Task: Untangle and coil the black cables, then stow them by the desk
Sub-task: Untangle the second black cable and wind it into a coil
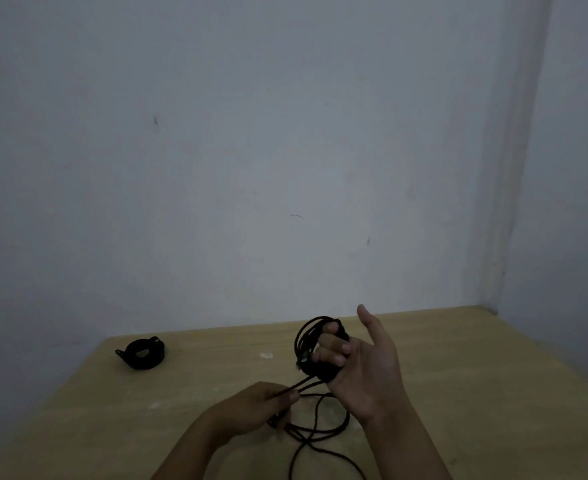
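Two black cables show on the wooden desk. One cable is half wound: its coil is looped round the fingers of the right hand, which is raised just above the desk with the palm turned toward the camera. Those fingers are curled over the loops, gripping them, while the thumb sticks straight up, free of the wire. From the coil a doubled strand runs down and to the left into the left hand, which pinches it between thumb and fingertips, knuckles facing the camera. Below both hands the loose remainder of this cable lies on the desk in wide, overlapping curves and trails off toward the near edge. The other cable, a finished bundle, lies flat on the far left part of the desk, well apart from the hands. Behind the desk stands a plain grey wall that meets a side wall at the right corner.
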